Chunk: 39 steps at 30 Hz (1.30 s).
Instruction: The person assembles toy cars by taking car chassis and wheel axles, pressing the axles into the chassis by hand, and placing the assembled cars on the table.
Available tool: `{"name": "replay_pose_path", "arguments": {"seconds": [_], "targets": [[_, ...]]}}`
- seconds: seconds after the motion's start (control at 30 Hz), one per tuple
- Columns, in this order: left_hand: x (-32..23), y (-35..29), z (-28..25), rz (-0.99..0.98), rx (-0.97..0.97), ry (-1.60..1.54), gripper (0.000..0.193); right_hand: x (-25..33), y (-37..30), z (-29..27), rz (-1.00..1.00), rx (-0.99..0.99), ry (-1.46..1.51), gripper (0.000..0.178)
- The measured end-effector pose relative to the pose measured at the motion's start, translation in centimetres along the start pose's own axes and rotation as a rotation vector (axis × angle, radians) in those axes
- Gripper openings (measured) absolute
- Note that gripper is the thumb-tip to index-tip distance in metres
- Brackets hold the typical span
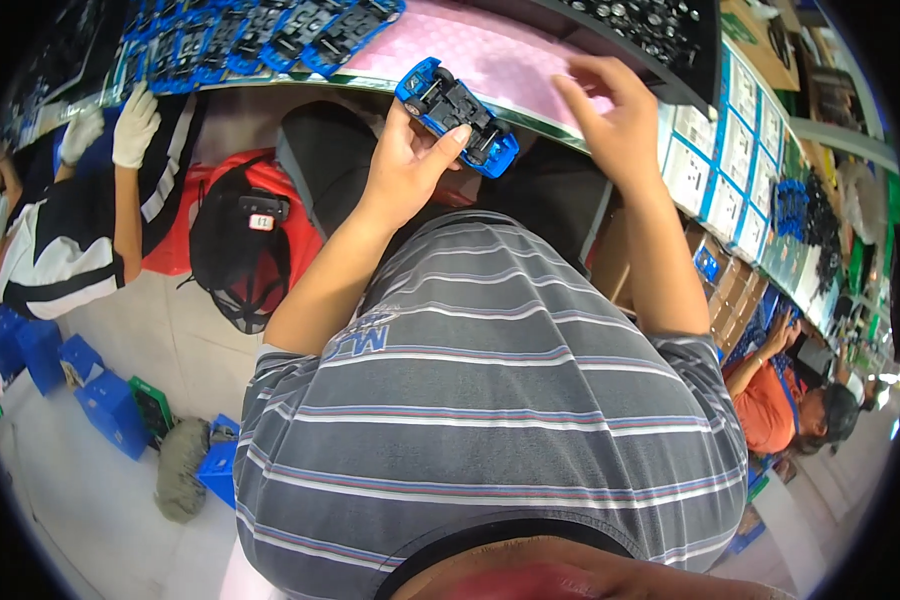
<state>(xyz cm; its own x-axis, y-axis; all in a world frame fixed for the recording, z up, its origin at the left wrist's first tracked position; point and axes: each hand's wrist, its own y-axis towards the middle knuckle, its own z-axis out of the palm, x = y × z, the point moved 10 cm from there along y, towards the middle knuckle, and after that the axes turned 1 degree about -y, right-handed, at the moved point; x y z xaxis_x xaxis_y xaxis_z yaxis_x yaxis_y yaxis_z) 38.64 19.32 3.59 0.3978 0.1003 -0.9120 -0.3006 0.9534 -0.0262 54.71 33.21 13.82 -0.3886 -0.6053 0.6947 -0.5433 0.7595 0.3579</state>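
The worktop (475,45) has open pink surface between overturned blue cars (345,38) on the left and a black tray (670,82). At its near edge, the toy car (448,105) shows a black underside and blue body. The left hand (402,170) pinches it; the right hand (618,120) is loosely spread, fingers curved.

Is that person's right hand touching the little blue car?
Apart. The head view shows the right hand open to one side, with a plain gap between its fingers and the blue toy car, which the left hand grips.
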Motion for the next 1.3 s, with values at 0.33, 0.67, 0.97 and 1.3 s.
{"name": "replay_pose_path", "arguments": {"seconds": [0.33,0.67,0.97,1.3], "targets": [[-8.2,-0.7,-12.8,0.184,-0.349,-0.067,0.033,-9.4,-2.2,-0.3,0.032,-0.130,-0.403,0.021],[-22.9,-0.1,-43.2,0.150,-0.801,0.442,0.039,-8.4,-1.4,0.4,0.048,-0.100,-0.446,0.023],[-21.7,7.7,-53.2,-0.272,-0.785,0.794,0.061,-8.6,-1.6,0.2,0.077,-0.093,-0.454,0.022],[-21.8,9.6,-50.2,-0.109,-0.891,1.072,0.041,-8.5,-1.2,0.5,0.084,-0.090,-0.461,0.023]]}}
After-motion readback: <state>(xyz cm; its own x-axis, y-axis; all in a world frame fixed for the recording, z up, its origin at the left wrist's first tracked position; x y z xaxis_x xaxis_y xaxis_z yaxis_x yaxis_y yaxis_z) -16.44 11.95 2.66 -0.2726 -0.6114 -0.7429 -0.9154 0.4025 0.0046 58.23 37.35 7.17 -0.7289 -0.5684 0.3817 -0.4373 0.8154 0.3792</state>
